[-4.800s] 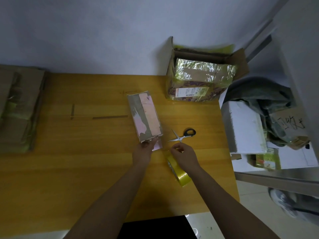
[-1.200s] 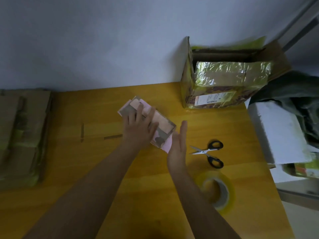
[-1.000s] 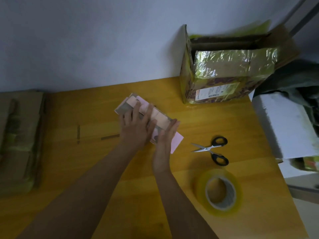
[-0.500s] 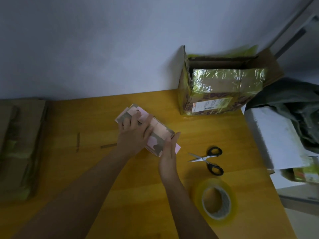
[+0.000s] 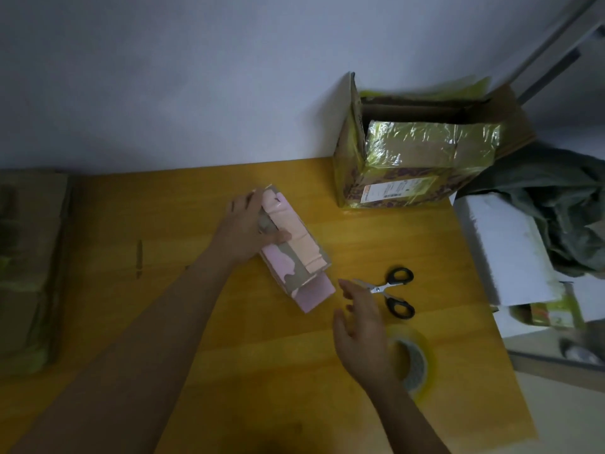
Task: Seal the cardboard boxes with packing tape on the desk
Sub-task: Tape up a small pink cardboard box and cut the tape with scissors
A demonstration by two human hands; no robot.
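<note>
Both hands were busy near the middle of the frame. One, the left hand [image 5: 248, 231], gripped the small box [image 5: 291, 247], fingers over its far side and thumb on top. It lay on the desk [image 5: 131, 322], its pink end flap sticking out, untaped. Lower right, the right hand [image 5: 360, 319] hung loose with nothing in it, over the tape [image 5: 415, 365] and just beside the scissors [image 5: 389, 290]. To do this step well, I think the left hand should hold the box firm while the right picks up the tape and finds its loose end.
</note>
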